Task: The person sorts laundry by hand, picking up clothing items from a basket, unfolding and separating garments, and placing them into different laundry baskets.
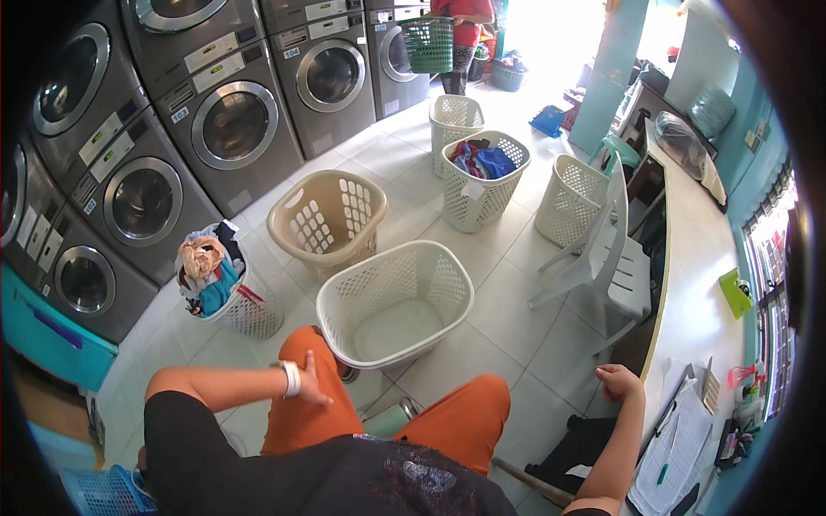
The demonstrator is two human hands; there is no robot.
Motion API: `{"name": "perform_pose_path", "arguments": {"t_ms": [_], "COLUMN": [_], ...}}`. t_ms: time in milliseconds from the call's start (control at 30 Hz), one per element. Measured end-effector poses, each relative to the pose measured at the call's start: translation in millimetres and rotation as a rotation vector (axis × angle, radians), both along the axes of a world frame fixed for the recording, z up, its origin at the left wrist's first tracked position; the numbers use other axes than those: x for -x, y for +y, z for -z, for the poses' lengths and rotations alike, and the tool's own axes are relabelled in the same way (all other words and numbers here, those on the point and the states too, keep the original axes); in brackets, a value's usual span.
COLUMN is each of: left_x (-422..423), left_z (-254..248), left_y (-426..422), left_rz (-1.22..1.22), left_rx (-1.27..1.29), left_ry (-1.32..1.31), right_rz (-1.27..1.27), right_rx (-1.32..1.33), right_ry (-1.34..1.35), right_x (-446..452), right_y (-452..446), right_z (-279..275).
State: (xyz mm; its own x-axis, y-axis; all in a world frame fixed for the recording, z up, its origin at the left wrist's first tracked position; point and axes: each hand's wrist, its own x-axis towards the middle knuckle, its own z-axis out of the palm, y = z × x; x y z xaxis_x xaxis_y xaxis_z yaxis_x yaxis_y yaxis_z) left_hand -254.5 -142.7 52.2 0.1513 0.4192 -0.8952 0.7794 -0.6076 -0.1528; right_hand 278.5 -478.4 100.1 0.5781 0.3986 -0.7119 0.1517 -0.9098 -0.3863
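Note:
My left hand (pixel 310 384), with a white band (pixel 292 378) at the wrist, lies on my thigh in orange trousers (pixel 284 421). Its fingers are stretched out and hold nothing. My right hand (pixel 618 381) is loosely curled beside the counter's edge, and nothing shows in it. In front of my knees stands a white laundry basket (pixel 396 322) with nothing inside. Behind it is a beige basket (pixel 323 219), also without contents. To the left, a white basket (pixel 254 314) is heaped with clothes (pixel 206 275).
Stacked grey machines (pixel 232 129) line the left wall. Farther off are a basket with blue and red clothes (pixel 490 163), two more white baskets and a white chair (pixel 615 258). On the right counter (pixel 697 267) lies a clipboard (pixel 675 447). A person in red (pixel 467 26) holds a green basket (pixel 428 45).

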Motion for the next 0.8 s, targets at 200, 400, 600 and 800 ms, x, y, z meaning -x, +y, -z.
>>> {"name": "perform_pose_path", "arguments": {"t_ms": [200,400,600,800], "left_x": [-99.4,-217.6,-226.2,-125.3], "left_z": [-15.3,-134.8,-101.9,51.7], "left_y": [127.5,152.7,172.0,139.3], "left_rz": [0.271,0.649,0.308,-0.105], "left_rx": [-0.136,-1.119,-0.586,-0.546], "left_ry": [-0.742,-1.354,-1.206,-0.502], "right_rz": [0.021,0.049,0.044,0.051], "right_rx": [-0.003,0.028,0.029,0.034], "right_ry": [-0.023,0.002,0.004,0.008], "right_x": [-7.7,-0.6,0.1,-1.9], "right_y": [0.3,4.4,5.4,3.3], "right_z": [9.0,2.0,-2.2,0.4]}}
